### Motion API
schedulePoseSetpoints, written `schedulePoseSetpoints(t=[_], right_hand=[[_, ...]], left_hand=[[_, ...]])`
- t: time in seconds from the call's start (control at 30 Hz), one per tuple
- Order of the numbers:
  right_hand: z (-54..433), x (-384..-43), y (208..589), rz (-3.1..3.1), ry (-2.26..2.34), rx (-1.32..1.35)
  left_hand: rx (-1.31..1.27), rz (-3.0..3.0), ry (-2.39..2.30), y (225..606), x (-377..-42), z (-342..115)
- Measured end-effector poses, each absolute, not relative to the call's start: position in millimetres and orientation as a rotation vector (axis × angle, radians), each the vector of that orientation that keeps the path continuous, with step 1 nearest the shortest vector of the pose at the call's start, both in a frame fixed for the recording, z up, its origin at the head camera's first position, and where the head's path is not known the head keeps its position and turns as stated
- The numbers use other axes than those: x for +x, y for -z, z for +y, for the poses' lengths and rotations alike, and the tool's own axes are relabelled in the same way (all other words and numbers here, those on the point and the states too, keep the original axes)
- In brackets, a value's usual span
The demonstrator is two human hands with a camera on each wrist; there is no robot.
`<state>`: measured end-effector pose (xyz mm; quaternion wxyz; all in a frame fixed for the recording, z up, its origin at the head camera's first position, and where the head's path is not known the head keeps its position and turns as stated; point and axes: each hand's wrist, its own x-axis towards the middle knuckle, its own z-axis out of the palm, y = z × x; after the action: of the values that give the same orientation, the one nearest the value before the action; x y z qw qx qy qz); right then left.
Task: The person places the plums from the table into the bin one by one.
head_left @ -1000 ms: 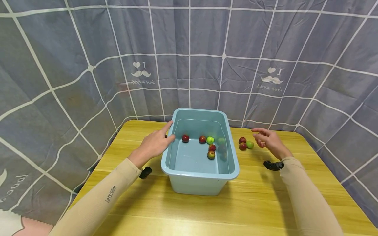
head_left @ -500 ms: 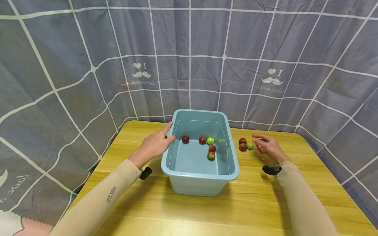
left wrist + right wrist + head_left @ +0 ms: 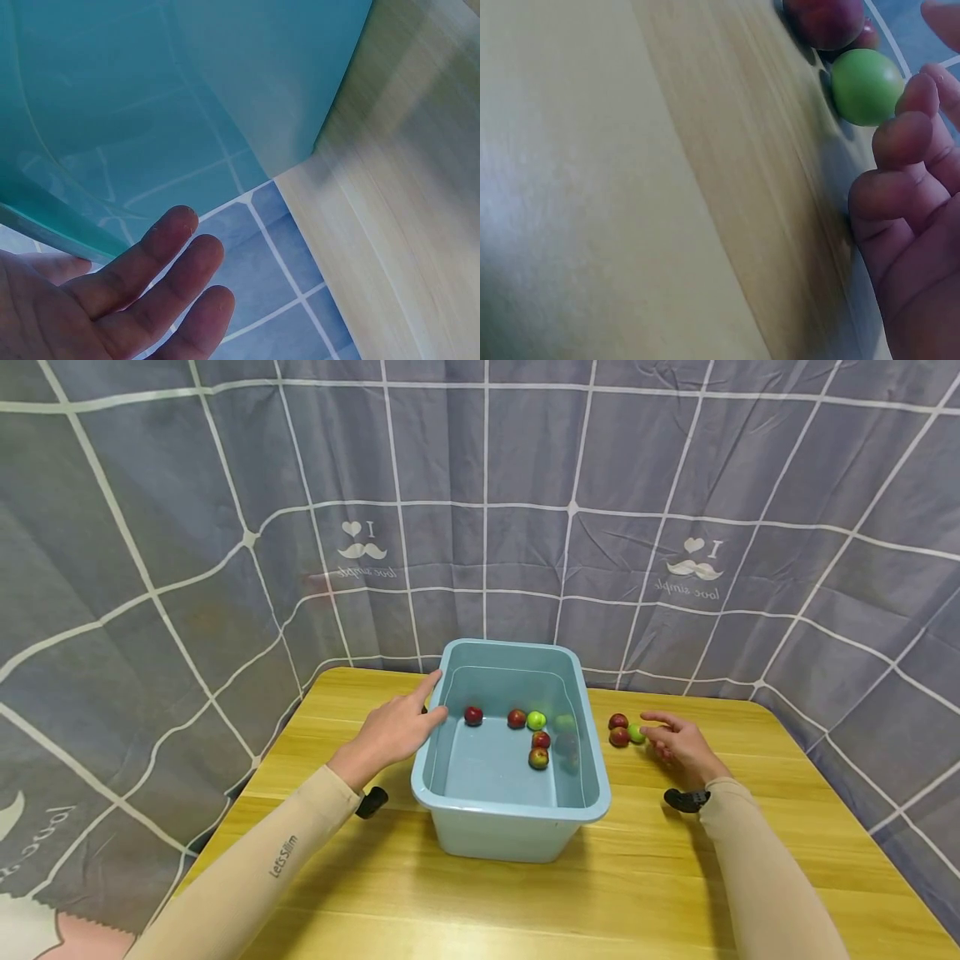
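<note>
My left hand [image 3: 397, 727] rests at the left rim of a light blue plastic basin [image 3: 495, 839], forefinger and thumb stretched to the edge. In the left wrist view its other fingers [image 3: 169, 232] hang loosely outside the wall. To the basin's right, my right hand [image 3: 682, 745] hovers low over the table with fingers loosely bent and nothing held. Its fingertips are right at a small green apple [image 3: 866, 88]. Beside that lie two red apples, one farther back [image 3: 618, 721] and one nearer [image 3: 618, 737]. Inside the basin are several red apples [image 3: 538, 758] and a green one [image 3: 536, 720].
The basin stands on a yellow wooden table [image 3: 510, 910]. A grey curtain [image 3: 525, 552] with a white grid hangs close behind the table's back edge. Both wrists wear black straps, the right one [image 3: 686, 800] visible below the hand.
My right hand has moved slightly left and down, bringing its fingertips to the green apple. The left hand stays at the basin's rim, and the apples lie as before.
</note>
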<state>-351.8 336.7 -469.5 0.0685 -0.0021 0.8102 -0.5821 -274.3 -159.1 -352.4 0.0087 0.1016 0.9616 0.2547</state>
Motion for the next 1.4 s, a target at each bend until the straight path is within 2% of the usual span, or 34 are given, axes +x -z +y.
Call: schedulePoseSetpoints(t=[1.4], right_hand=[[334.8, -358.5, 483.6, 2.630, 1.528, 0.068]], left_hand=[[0.320, 3.009, -0.790, 353.8, -275.8, -159.4]])
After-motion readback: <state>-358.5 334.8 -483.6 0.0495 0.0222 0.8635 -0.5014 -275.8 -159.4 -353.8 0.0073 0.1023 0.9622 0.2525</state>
